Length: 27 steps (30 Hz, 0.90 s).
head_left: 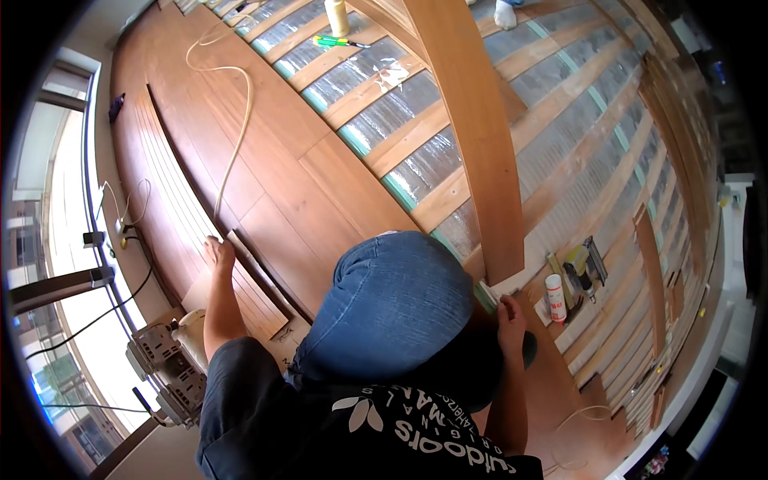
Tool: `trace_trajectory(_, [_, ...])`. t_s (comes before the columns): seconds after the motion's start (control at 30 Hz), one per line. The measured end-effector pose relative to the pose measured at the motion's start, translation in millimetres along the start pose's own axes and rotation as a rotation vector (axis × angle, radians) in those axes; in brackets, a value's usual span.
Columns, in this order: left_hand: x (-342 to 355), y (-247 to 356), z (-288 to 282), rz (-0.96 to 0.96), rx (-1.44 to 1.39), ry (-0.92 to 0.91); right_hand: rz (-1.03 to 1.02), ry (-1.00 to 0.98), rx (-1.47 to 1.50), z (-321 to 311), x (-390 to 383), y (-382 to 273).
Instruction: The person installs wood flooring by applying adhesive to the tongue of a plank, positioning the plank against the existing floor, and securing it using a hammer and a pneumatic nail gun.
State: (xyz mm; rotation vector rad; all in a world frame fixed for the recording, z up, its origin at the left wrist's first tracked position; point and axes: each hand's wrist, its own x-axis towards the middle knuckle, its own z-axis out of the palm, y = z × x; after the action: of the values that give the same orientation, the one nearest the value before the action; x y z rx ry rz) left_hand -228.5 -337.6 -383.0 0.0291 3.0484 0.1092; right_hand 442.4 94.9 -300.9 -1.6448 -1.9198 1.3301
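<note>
My left hand (219, 252) is at the stack of long, thin strips (172, 172) lying by the window side, its fingers bent down at the stack's right edge. What those fingers grip, if anything, is hidden. My right hand (510, 314) is near my right knee, fingers curled together, just below the near end of a long brown floorboard (484, 152). Anything inside that hand is too small to make out. This floorboard lies slanted across the pale joists (428, 132). My jeans-covered leg (400, 300) is between both hands.
Laid brown flooring (296, 120) covers the left side, crossed by a beige hose (248, 104). Right of me are a white tube (555, 298) and a yellow-green nail gun (584, 268). A grey machine (168, 368) stands lower left. A bottle (337, 18) and someone's foot (505, 14) are far off.
</note>
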Motion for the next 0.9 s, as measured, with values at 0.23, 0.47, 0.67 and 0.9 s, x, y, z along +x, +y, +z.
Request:
trace_trajectory(0.23, [-1, 320, 51, 0.469, -0.837, -0.365, -0.006, 0.088, -0.099, -2, 87, -39])
trace_trajectory(0.47, [-4, 607, -67, 0.506, -1.818, -1.26, -0.008, 0.182, -0.39, 15, 161, -28])
trace_trajectory(0.67, [-15, 640, -90, 0.346, -2.075, -1.273, -0.107, 0.102, 0.026, 44, 190, -14])
trace_trajectory(0.9, [-10, 582, -107, 0.296, -2.253, -1.381, -0.233, 0.29, -0.248, 40, 180, -25])
